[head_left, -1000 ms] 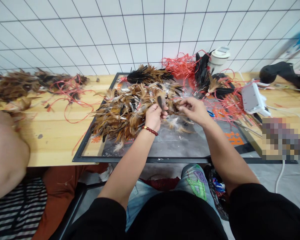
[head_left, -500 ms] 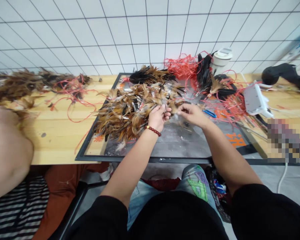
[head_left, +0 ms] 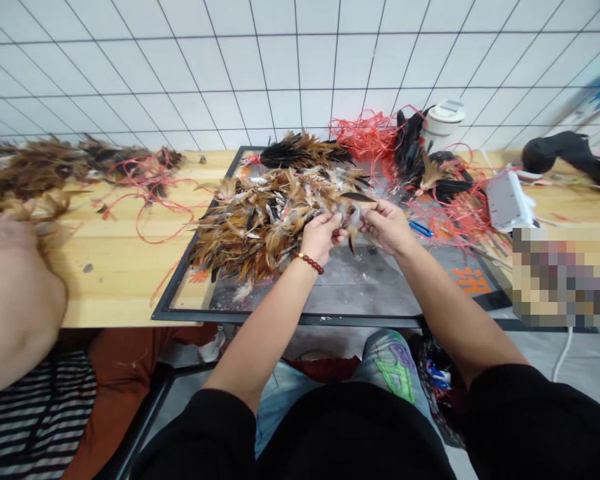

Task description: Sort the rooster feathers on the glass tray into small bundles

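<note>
A large heap of brown and black feathers (head_left: 260, 227) lies on the glass panel in a black frame (head_left: 280, 317). At the heap's right edge, my left hand (head_left: 323, 235) is closed in a pinch on pale, fluffy feathers, a red bead bracelet round its wrist. Close beside it my right hand (head_left: 387, 225) pinches a brown feather (head_left: 353, 239) by its downy end. A dark-tipped feather (head_left: 357, 197) sticks out above the two hands. The fingertips partly hide what each hand grips.
Red plastic string (head_left: 367, 137) lies tangled behind the heap, near a bundle of dark feathers (head_left: 305, 150). Blue snips (head_left: 421, 229), a white device (head_left: 510, 199) and a white cup (head_left: 444, 123) are to the right. At left, another person's arm (head_left: 17, 293) rests by more feathers (head_left: 45, 163).
My right hand has turned and closed in towards my left hand. Feathers now show between the two hands, where only a blur of down was seen before.
</note>
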`<state>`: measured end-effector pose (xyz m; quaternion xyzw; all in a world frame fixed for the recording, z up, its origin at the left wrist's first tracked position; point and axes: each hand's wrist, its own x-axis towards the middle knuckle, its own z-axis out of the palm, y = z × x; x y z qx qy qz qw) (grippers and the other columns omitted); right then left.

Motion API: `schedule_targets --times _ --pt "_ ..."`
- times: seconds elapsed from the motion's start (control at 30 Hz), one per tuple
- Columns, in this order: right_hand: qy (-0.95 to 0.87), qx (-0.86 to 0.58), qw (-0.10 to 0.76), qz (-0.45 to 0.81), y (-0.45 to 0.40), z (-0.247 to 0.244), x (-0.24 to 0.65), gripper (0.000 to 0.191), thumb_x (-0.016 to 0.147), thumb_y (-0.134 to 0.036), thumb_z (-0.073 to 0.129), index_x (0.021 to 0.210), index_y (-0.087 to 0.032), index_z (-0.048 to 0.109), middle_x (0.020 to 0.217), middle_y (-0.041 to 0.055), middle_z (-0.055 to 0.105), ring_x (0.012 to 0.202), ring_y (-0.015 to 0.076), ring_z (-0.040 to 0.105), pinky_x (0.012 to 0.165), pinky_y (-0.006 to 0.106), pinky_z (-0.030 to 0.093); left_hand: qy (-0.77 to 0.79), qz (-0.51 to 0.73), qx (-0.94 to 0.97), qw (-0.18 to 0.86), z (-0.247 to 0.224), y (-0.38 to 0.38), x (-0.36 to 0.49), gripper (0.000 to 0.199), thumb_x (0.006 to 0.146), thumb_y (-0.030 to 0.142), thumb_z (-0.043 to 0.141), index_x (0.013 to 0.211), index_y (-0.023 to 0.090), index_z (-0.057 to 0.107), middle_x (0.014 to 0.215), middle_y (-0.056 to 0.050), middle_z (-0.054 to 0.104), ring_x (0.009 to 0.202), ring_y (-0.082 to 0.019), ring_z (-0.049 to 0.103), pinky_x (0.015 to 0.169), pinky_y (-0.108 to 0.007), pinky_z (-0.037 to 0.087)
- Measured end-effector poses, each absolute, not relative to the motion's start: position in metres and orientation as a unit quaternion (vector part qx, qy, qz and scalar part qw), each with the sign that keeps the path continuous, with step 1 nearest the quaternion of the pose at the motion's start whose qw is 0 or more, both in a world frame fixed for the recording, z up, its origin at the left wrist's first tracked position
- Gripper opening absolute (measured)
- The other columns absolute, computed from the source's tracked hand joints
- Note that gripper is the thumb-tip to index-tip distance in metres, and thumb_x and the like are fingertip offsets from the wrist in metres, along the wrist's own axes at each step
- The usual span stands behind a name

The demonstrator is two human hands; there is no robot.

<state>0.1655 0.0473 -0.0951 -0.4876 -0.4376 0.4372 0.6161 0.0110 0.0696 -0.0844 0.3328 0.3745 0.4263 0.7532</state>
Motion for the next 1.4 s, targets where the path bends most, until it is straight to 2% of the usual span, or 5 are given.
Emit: schedule_targets --times 0.3,0.5,0.7,0.93,1.4 --pt "-0.467 -0.593 0.603 0.257 0.057 -0.106 0.182 0.015 0.074 -0.032 0.063 0.083 -0.022 0.056 0.069 -0.0003 0.058 0.057 0.0136 0.051 0.059 0.03 0.046 0.294 0.338 0.335 0.829 -0.083 0.07 0.005 0.013 0.089 0.015 0.064 0.078 0.013 0.057 0.06 0.003 0.056 0.046 -0.003 0.049 0.044 -0.013 0.036" --pt "-0.627 -0.605 0.49 0.007 0.049 -0.104 0.184 0.039 0.069 -0.016 0.055 0.106 -0.018 0.067 0.097 0.0093 0.063 0.088 0.0222 0.059 0.084 0.039 0.05 0.286 0.363 0.304 0.833 -0.081 0.072 0.004 0.015 0.085 0.018 0.071 0.08 0.013 0.058 0.06 0.005 0.052 0.045 -0.002 0.045 0.044 -0.012 0.033" --pt "-0.673 -0.542 0.444 0.235 0.041 -0.095 0.172 0.021 0.07 -0.03 0.066 0.084 -0.016 0.073 0.073 0.0018 0.059 0.065 0.0134 0.052 0.063 0.029 0.042 0.293 0.371 0.322 0.82 -0.082 0.071 0.005 0.012 0.088 0.015 0.065 0.078 0.012 0.059 0.058 0.004 0.054 0.044 -0.003 0.046 0.044 -0.013 0.032" --pt "-0.399 -0.494 0.633 0.442 0.045 -0.082 0.178 0.04 0.054 -0.049 0.086 0.067 -0.02 0.062 0.059 -0.0031 0.06 0.049 0.0063 0.043 0.049 0.021 0.035 0.343 0.432 0.3 0.778 -0.087 0.073 0.009 0.008 0.091 0.015 0.06 0.084 0.013 0.06 0.079 -0.002 0.071 0.05 -0.003 0.055 0.048 -0.015 0.042" --pt "-0.498 -0.492 0.592 0.4 0.043 -0.091 0.162 0.043 0.057 -0.055 0.087 0.07 -0.019 0.068 0.066 -0.0003 0.067 0.058 0.0114 0.06 0.055 0.025 0.049 0.395 0.362 0.383 0.753 -0.089 0.066 0.014 0.011 0.089 0.015 0.063 0.079 0.011 0.063 0.07 -0.005 0.07 0.053 -0.009 0.063 0.052 -0.019 0.047"
